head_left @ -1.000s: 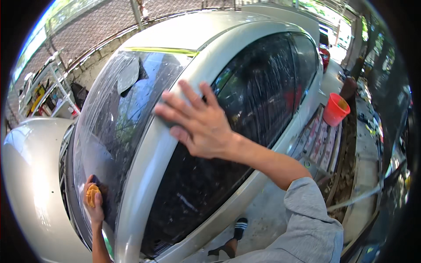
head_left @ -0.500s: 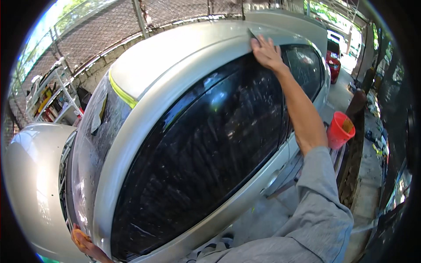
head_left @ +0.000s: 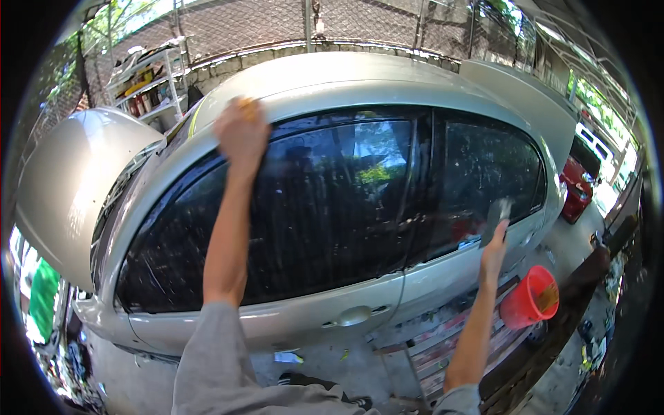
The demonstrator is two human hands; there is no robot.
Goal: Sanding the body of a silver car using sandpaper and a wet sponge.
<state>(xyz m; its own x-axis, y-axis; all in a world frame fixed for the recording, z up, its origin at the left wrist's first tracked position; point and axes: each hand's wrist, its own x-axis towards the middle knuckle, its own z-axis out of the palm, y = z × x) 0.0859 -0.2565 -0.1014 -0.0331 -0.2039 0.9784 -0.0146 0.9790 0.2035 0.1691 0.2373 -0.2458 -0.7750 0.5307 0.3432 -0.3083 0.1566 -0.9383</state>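
A silver car (head_left: 360,86) with dark side windows stands in front of me. My left hand (head_left: 242,135), slightly smeared by motion, is closed round an orange sponge (head_left: 247,105) at the front part of the roof edge, above the front door window (head_left: 311,200). Only the sponge's top shows past the fingers. My right hand (head_left: 494,250) grips a thin, flat grey sheet (head_left: 495,218), blurred at its upper end, in front of the rear door near the lower edge of the rear window (head_left: 484,159). Whether the sheet touches the car I cannot tell.
A red bucket (head_left: 529,297) with a yellowish thing inside stands on a slatted wooden bench (head_left: 456,339) at the right. The hood (head_left: 62,187) is raised. Behind the car are a white shelf rack (head_left: 149,86) and a mesh fence (head_left: 256,31). A red car (head_left: 577,183) stands far right.
My left hand has moved from the windshield's lower corner up to the roof edge with the sponge. My right hand has come down from the roof to the rear door. The view has shifted rightward.
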